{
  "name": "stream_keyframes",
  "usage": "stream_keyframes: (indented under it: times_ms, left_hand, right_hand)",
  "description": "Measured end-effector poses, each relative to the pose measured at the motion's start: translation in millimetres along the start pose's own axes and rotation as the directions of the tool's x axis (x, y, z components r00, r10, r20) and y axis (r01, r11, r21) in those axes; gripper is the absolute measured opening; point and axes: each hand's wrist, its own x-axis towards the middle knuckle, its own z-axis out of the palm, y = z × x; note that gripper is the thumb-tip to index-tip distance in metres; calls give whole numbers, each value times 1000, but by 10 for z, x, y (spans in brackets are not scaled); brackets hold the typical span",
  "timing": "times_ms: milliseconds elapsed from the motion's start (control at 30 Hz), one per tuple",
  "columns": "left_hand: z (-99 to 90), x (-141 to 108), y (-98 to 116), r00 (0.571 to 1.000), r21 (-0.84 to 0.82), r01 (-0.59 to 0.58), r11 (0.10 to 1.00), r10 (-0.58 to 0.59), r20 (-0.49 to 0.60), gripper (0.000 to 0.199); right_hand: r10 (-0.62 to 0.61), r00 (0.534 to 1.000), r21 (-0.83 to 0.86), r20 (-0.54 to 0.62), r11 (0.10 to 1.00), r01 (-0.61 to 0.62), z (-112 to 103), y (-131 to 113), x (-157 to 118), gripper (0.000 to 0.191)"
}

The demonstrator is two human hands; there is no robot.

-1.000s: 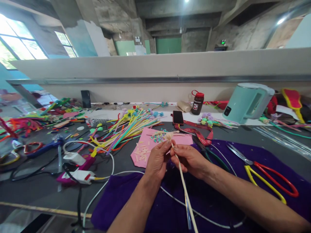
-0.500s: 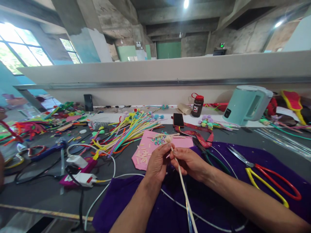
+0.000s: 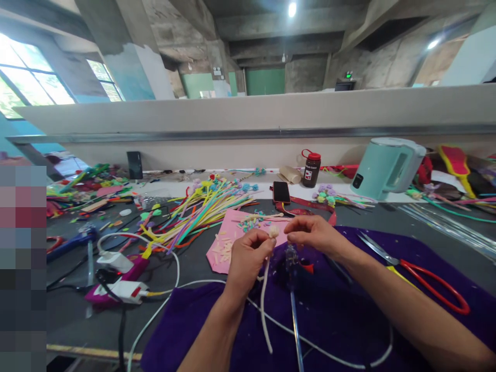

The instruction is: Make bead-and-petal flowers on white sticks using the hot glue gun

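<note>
My left hand pinches a cream, fuzzy stem just below the small cream bud at its top; the stem's free end hangs down. To the right, my right hand is apart from the stem, fingers bent with a gap between thumb and forefinger, and nothing shows in it. Under that hand stands a clear rod with a shiny part at its top, whose kind I cannot make out. Behind my hands lies a pink sheet with cream snippets and small coloured pieces.
Red-and-yellow scissors lie on a purple cloth at right. A white cable crosses the cloth. At left are a power strip and a pile of coloured fuzzy stems. A phone, bottle and kettle stand farther back.
My right hand has let go of the cream stem and moved up and right. The stem now hangs from my left hand alone, its lower end swung left.
</note>
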Motion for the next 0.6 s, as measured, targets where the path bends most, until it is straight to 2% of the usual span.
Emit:
stream_keyframes:
  times_ms: [67,200,367,600]
  left_hand:
    - [7,-27,21,997,121,-77,990,79,-12,12]
    - [31,-75,44,971,285,-232,930,238,13,12]
    - [58,-112,60,945,396,-315,862,323,49,12]
    - [82,-144,52,893,543,-401,738,446,53,10]
  right_hand:
    - [-102,994,-51,-50,994,99,-28,-27,-5,29]
    - [-213,977,-152,-5,966,210,64,-66,-40,41]
    - [-214,976,-176,-35,963,205,178,-59,-63,37]
    - [-169,984,-184,-53,970,157,216,-17,-49,30]
